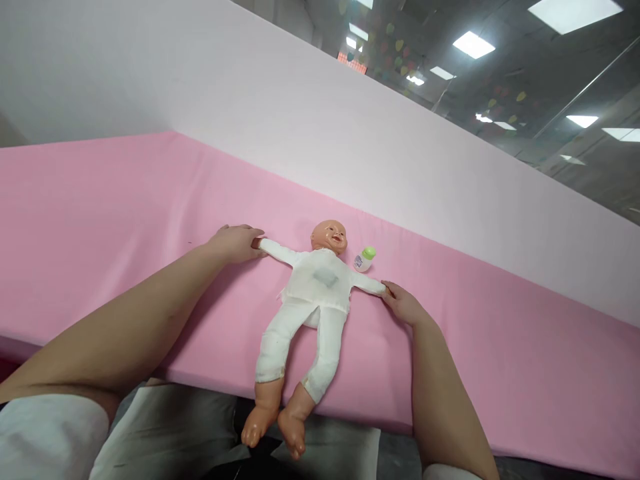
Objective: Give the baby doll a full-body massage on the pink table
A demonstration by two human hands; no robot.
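Note:
A baby doll (320, 287) in white clothes lies face up on a pink padded surface (165, 200), its arms stretched out sideways and its feet hanging over the front edge. My left hand (237, 243) is closed around the doll's hand at the left. At the right, my right hand (401, 301) grips the doll's other hand between thumb and fingers. Close to the doll's head stands or leans a small clear bottle (364, 259) with a green cap; neither hand touches it. The doll's own hands are mostly hidden by my fingers.
Behind the pink surface rises a white wall (300, 127), with a glass pane (450, 87) above it reflecting ceiling lights. The pink surface's front edge runs close to my lap (175, 427).

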